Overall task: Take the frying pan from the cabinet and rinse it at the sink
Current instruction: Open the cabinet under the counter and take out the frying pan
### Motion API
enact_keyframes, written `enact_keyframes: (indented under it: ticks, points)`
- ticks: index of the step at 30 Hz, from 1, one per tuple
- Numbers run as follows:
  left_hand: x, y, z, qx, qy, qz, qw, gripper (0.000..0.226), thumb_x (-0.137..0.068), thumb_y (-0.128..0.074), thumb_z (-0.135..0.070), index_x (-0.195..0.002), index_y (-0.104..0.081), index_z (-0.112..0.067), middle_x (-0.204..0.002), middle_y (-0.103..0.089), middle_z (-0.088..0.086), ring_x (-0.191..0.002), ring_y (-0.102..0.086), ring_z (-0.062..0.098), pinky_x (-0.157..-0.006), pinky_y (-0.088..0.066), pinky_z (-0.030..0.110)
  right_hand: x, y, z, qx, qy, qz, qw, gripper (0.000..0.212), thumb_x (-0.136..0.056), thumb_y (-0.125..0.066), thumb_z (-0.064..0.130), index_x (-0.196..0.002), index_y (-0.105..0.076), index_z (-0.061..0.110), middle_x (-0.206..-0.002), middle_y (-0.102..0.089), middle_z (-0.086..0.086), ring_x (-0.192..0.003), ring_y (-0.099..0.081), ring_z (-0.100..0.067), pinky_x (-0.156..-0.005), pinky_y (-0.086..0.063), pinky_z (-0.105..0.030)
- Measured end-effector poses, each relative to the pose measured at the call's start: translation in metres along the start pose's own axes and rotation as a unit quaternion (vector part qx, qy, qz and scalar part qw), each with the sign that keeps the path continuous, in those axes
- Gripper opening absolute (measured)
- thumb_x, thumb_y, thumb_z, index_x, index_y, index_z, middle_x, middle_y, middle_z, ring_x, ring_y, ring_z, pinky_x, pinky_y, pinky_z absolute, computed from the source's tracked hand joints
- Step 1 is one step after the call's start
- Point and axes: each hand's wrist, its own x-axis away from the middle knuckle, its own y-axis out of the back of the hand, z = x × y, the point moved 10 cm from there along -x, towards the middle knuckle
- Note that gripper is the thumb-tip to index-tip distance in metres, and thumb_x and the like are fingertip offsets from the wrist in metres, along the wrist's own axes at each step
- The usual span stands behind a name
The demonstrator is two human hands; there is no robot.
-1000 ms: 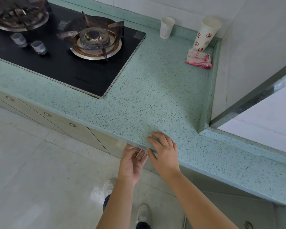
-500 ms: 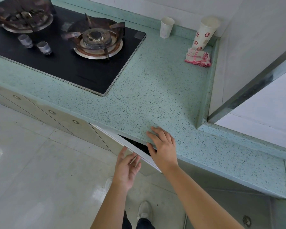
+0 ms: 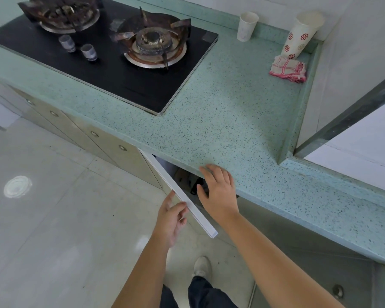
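A white cabinet door (image 3: 182,198) under the green speckled counter (image 3: 220,121) stands swung partly out. My left hand (image 3: 171,215) holds its top edge, thumb and fingers on either side. My right hand (image 3: 219,192) rests flat on the counter's front edge above the opening, fingers straight. Inside the dark cabinet a black shape (image 3: 196,185) shows, too hidden to tell what it is. No frying pan or sink is plainly in view.
A black gas hob (image 3: 111,63) with two burners fills the counter's left. A paper cup (image 3: 247,26), a patterned cup (image 3: 300,36) and a pink-edged cloth (image 3: 288,68) sit at the back right. Closed cabinet doors (image 3: 93,134) run leftward. My shoe (image 3: 201,266) stands on the tiled floor.
The cabinet door, closed a second ago, has swung out toward me with my left hand on it. My right hand has stayed on the counter edge.
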Motion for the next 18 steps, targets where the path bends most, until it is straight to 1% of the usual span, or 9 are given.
enact_keyframes:
  ticks: [3,7,9,10,13,16,18]
  points:
    - [0.003,0.009,0.000,-0.032,0.010,0.001,0.999,0.059,-0.089,-0.051,0.001,-0.141,-0.034,-0.020,-0.068,-0.058,0.003,-0.059,-0.042,0.013,-0.055,-0.031,0.027,-0.003,-0.010,0.009,0.010,0.001,0.024,1.000,0.046,-0.087,-0.052,0.027,-0.131,-0.048,0.015,-0.138,-0.047,-0.006,-0.131,-0.036,-0.026,-0.114,-0.019,-0.042]
    - [0.005,0.019,0.001,-0.077,0.020,0.013,0.997,0.065,-0.088,-0.055,-0.002,-0.144,-0.028,-0.023,-0.063,-0.046,0.003,-0.057,-0.041,0.012,-0.058,-0.029,0.028,-0.005,-0.018,0.008,0.033,-0.021,0.030,0.999,0.052,-0.088,-0.049,0.033,-0.136,-0.041,0.017,-0.142,-0.041,-0.002,-0.134,-0.030,-0.024,-0.116,-0.015,-0.044]
    - [0.007,0.026,0.000,-0.098,0.020,0.009,0.995,0.065,-0.087,-0.056,-0.004,-0.143,-0.029,-0.024,-0.057,-0.050,-0.001,-0.057,-0.045,0.011,-0.059,-0.031,0.028,-0.003,-0.021,0.008,0.043,-0.028,0.031,0.998,0.054,-0.087,-0.051,0.034,-0.137,-0.040,0.015,-0.143,-0.040,-0.003,-0.136,-0.028,-0.025,-0.117,-0.013,-0.046]
    - [0.008,0.029,-0.001,-0.105,0.019,0.005,0.994,0.064,-0.087,-0.057,-0.005,-0.142,-0.030,-0.025,-0.057,-0.054,-0.003,-0.058,-0.049,0.010,-0.061,-0.033,0.028,-0.002,-0.022,0.009,0.045,-0.033,0.030,0.998,0.055,-0.087,-0.051,0.034,-0.137,-0.040,0.015,-0.143,-0.039,-0.004,-0.136,-0.028,-0.026,-0.117,-0.012,-0.047]
    - [0.009,0.037,-0.004,-0.128,0.023,0.000,0.991,0.062,-0.088,-0.057,-0.007,-0.141,-0.031,-0.025,-0.070,-0.058,0.000,-0.074,-0.058,0.011,-0.071,-0.036,0.030,-0.001,-0.025,0.010,0.058,-0.049,0.033,0.997,0.056,-0.088,-0.049,0.037,-0.138,-0.037,0.015,-0.144,-0.037,-0.004,-0.138,-0.025,-0.026,-0.117,-0.012,-0.049]
    - [0.011,0.046,-0.008,-0.165,0.017,0.003,0.986,0.065,-0.087,-0.060,-0.007,-0.142,-0.030,-0.024,-0.091,-0.061,0.001,-0.089,-0.059,0.014,-0.082,-0.040,0.033,-0.002,-0.027,0.011,0.078,-0.065,0.033,0.994,0.058,-0.088,-0.047,0.039,-0.139,-0.035,0.015,-0.145,-0.035,-0.004,-0.138,-0.023,-0.025,-0.116,-0.012,-0.050]
    - [0.012,0.055,-0.013,-0.204,0.003,0.000,0.979,0.068,-0.086,-0.062,-0.007,-0.143,-0.029,-0.023,-0.096,-0.060,0.000,-0.098,-0.058,0.019,-0.090,-0.042,0.037,-0.002,-0.027,0.013,0.085,-0.073,0.030,0.993,0.058,-0.088,-0.047,0.041,-0.139,-0.035,0.015,-0.144,-0.035,-0.005,-0.138,-0.024,-0.025,-0.116,-0.013,-0.050]
